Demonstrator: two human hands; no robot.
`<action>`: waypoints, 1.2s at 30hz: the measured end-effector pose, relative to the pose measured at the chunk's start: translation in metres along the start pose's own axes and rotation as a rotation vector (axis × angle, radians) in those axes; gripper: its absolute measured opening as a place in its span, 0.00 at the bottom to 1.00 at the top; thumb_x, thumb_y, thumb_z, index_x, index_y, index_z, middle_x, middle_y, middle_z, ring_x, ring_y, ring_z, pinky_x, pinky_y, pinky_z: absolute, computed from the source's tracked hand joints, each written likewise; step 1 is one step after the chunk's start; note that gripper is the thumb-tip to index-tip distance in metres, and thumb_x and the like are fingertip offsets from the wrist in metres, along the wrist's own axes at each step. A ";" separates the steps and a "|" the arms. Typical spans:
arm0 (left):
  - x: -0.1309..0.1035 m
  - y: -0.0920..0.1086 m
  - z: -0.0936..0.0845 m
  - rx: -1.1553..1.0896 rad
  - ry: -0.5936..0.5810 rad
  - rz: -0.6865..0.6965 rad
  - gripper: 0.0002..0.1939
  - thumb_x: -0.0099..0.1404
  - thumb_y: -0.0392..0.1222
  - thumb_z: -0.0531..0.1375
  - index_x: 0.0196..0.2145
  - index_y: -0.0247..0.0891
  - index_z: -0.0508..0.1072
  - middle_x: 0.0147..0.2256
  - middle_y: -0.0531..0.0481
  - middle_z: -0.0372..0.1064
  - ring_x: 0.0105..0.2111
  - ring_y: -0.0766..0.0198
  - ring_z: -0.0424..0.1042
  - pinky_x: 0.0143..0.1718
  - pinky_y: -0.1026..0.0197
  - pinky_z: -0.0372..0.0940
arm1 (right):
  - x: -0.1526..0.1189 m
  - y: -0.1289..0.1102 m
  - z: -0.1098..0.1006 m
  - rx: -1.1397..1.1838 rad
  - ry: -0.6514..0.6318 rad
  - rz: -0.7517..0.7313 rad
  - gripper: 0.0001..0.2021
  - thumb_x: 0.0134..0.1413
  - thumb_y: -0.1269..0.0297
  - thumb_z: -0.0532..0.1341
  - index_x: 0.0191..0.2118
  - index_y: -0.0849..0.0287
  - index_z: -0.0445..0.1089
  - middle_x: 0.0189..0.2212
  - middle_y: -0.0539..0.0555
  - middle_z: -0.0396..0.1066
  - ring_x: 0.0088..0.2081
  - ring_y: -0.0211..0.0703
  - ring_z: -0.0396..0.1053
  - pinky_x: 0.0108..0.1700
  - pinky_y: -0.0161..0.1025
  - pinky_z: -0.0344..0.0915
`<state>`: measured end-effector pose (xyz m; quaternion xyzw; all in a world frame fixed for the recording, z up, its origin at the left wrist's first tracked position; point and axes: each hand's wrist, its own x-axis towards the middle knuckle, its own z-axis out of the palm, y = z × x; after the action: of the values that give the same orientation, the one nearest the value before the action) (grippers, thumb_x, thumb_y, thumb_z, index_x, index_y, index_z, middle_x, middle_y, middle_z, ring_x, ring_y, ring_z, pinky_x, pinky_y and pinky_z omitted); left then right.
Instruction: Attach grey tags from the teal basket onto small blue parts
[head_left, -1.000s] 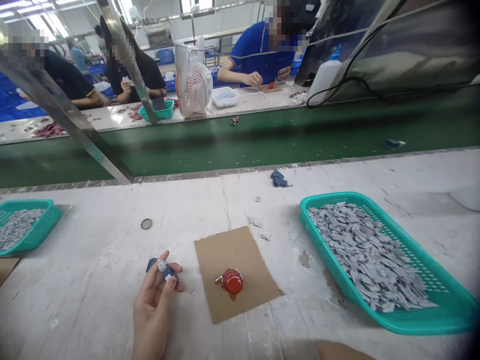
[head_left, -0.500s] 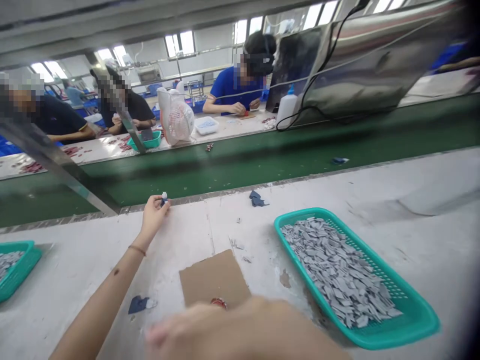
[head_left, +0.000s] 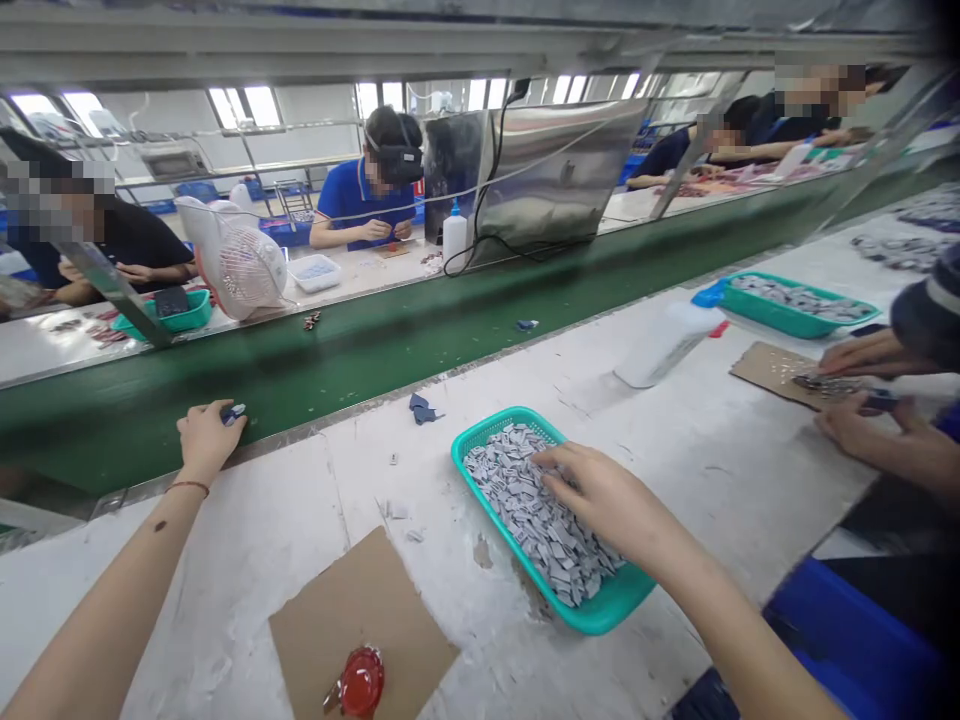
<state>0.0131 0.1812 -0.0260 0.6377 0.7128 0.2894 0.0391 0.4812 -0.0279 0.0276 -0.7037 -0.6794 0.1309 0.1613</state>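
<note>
At the far edge of the white table, my left hand (head_left: pixel 208 440) pinches a small dark blue and white piece (head_left: pixel 235 412), close beside the green belt. My right hand (head_left: pixel 600 495) reaches over a green plastic basket (head_left: pixel 598 622) of small flat grey pieces (head_left: pixel 517 490). Its fingers are bent and slightly apart, with the tips at the pieces; nothing is visibly held. Nearer to me lies a cardboard sheet (head_left: pixel 367 590), bearing a round red dish (head_left: pixel 363 680) with a shiny surface.
Dark blue scraps (head_left: pixel 424 408) lie behind the basket. A white bottle (head_left: pixel 664 345) leans at an angle on the right. A co-worker's hands (head_left: pixel 862 400) work over another cardboard sheet (head_left: pixel 772 378). Beyond runs the green belt (head_left: pixel 360 360), with people seated across it.
My right hand has moved from the blurred foreground to the basket. The view has swung right, showing the co-worker's hands and the bottle. My left hand still holds its small piece.
</note>
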 end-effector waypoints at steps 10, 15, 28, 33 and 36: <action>-0.017 0.124 0.061 -0.090 -0.292 0.512 0.20 0.64 0.38 0.52 0.51 0.35 0.73 0.53 0.38 0.69 0.54 0.47 0.65 0.58 0.46 0.58 | 0.031 -0.013 0.023 -0.389 -0.088 -0.320 0.10 0.60 0.75 0.57 0.39 0.60 0.75 0.37 0.58 0.72 0.43 0.52 0.71 0.40 0.42 0.67; -0.031 0.178 0.087 -0.185 -0.476 0.722 0.24 0.64 0.34 0.51 0.57 0.37 0.71 0.58 0.42 0.67 0.55 0.52 0.66 0.58 0.51 0.60 | 0.034 -0.016 0.028 -0.414 -0.071 -0.322 0.11 0.58 0.78 0.56 0.33 0.62 0.74 0.36 0.61 0.72 0.40 0.53 0.71 0.38 0.44 0.67; -0.053 0.193 0.079 -0.547 -0.620 0.563 0.08 0.57 0.34 0.60 0.35 0.38 0.77 0.42 0.42 0.76 0.46 0.49 0.70 0.54 0.48 0.62 | -0.042 -0.076 0.039 0.482 -0.024 -0.251 0.09 0.63 0.63 0.59 0.45 0.53 0.74 0.37 0.54 0.77 0.35 0.46 0.75 0.38 0.42 0.73; -0.076 0.177 0.056 -0.893 -0.565 0.206 0.10 0.60 0.39 0.61 0.40 0.36 0.75 0.43 0.40 0.75 0.42 0.53 0.74 0.47 0.51 0.68 | -0.071 -0.088 0.091 0.398 0.165 -0.293 0.14 0.63 0.72 0.53 0.38 0.57 0.77 0.37 0.56 0.78 0.39 0.47 0.76 0.41 0.43 0.75; -0.107 0.158 0.025 -1.115 -0.573 -0.017 0.15 0.66 0.44 0.56 0.46 0.33 0.74 0.47 0.38 0.74 0.40 0.59 0.76 0.43 0.57 0.72 | -0.074 -0.075 0.111 0.297 0.272 -0.287 0.15 0.63 0.72 0.52 0.39 0.58 0.78 0.40 0.57 0.79 0.41 0.49 0.78 0.44 0.46 0.77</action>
<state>0.1837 0.0938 -0.0072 0.5680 0.4210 0.4349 0.5577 0.3643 -0.0941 -0.0461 -0.5795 -0.7178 0.1092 0.3702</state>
